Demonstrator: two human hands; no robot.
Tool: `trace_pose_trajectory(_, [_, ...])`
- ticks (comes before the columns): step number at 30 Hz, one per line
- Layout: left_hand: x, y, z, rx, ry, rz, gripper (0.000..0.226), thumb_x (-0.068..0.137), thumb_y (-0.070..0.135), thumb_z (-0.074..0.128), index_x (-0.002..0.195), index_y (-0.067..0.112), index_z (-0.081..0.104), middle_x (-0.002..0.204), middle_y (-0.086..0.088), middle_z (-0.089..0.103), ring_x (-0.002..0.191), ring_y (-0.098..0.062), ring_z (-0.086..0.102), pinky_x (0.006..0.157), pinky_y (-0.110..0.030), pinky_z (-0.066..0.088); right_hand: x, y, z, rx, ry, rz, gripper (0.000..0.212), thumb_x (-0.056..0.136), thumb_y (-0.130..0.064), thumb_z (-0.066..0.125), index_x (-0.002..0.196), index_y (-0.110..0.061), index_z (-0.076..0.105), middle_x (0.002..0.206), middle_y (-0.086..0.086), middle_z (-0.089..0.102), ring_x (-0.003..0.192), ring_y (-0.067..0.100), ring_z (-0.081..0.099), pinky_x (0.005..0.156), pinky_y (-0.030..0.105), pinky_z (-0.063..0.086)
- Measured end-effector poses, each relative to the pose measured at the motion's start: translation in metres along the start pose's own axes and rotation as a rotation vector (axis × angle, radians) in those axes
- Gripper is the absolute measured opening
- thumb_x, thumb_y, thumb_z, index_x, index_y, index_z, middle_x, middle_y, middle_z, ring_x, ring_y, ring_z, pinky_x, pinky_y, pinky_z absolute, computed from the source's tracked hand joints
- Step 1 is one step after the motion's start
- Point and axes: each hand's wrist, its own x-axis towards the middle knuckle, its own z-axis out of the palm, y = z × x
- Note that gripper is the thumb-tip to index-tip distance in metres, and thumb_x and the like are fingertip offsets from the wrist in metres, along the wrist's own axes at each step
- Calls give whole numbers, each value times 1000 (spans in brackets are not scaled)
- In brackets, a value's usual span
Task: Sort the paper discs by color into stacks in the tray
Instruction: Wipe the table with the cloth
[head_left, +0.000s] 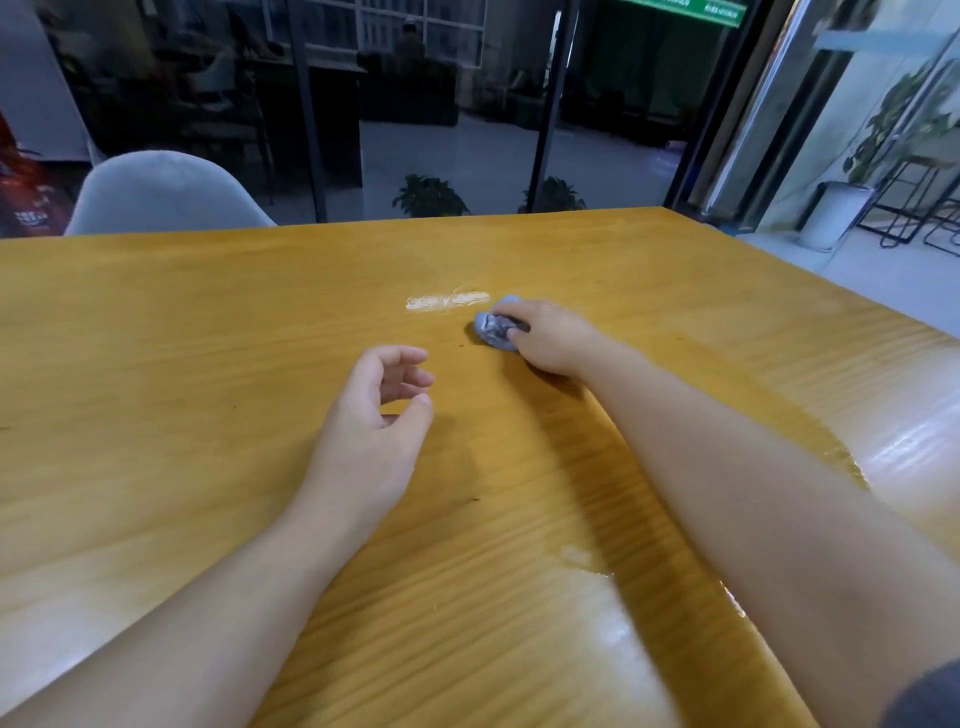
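My right hand (550, 335) reaches across the yellow wooden table (208, 338) and is closed on a small crumpled grey-blue wad (496, 327), which rests on the tabletop. Whether the wad is paper or cloth I cannot tell. My left hand (374, 415) hovers lower and to the left, fingers loosely curled and apart, holding nothing. No paper discs and no tray are in view.
A whitish smear (447, 301) marks the wood just left of the wad. A grey chair (166, 195) stands behind the far edge at the left. Glass walls, potted plants (431, 197) and a white bin (836, 215) lie beyond the table.
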Motion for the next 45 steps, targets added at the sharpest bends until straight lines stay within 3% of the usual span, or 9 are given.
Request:
trace_pose_trajectory(4, [-3,3,0,35,-29,14,26,76,19,53,95,37,53,93,12,61,89,0,57,72,-9,41,-65,-10,0,34,-27,-163,38,94,-30,47,132,-38,46,141,-7,42,126,16,42,93,25,33])
trace_pose_trajectory(8, [-9,5,-2,121,-102,53,36,89,-1,53,97,35,52,96,10,60,92,0,55,72,-7,41,-135,-6,-2,63,-58,-278,37,91,-33,55,127,-41,49,141,-14,41,131,7,36,107,27,31])
trace_pose_trajectory(12, [-13,6,-3,129,-110,42,37,89,1,53,97,37,53,98,11,60,91,-4,56,70,-6,41,-187,21,-8,22,-80,-251,35,96,-31,49,128,-44,44,141,-24,31,133,-4,24,97,11,20])
trace_pose_trajectory(15, [-13,6,-4,132,-109,33,36,90,3,53,97,38,54,99,11,61,92,-3,56,68,-5,40,-197,51,-13,-22,-51,-143,38,99,-27,42,134,-40,39,144,-20,28,138,1,18,98,7,11])
trace_pose_trajectory(21, [-13,6,-3,136,-103,46,38,90,0,53,96,38,53,97,12,61,89,4,55,68,-4,39,-143,97,-28,-17,-26,114,43,100,-22,34,143,-28,30,150,4,27,139,20,22,111,27,15])
trace_pose_trajectory(30, [-4,3,-1,52,-53,-2,34,89,-1,52,95,32,56,95,10,61,85,6,55,70,-3,40,-11,75,-21,-83,-2,280,45,98,-32,26,143,-33,26,149,12,26,136,30,26,112,42,23])
trace_pose_trajectory(39, [-2,-2,1,40,-52,-12,27,72,24,51,93,41,56,96,12,62,84,3,58,65,-6,42,57,-14,11,-80,-65,67,46,98,-32,28,144,-36,26,151,10,25,138,30,24,113,42,21])
trace_pose_trajectory(42, [-2,0,2,43,-40,12,25,76,20,54,95,36,56,96,10,62,90,3,57,68,-5,41,44,-26,14,-33,-100,-30,44,98,-29,30,142,-37,30,151,6,26,137,28,25,112,42,23])
trace_pose_trajectory(45, [-2,0,1,68,-31,37,35,87,-1,56,95,33,55,96,8,61,90,2,56,69,-6,41,12,-28,13,16,-123,-145,42,97,-26,35,137,-37,37,148,1,32,134,26,30,111,40,26])
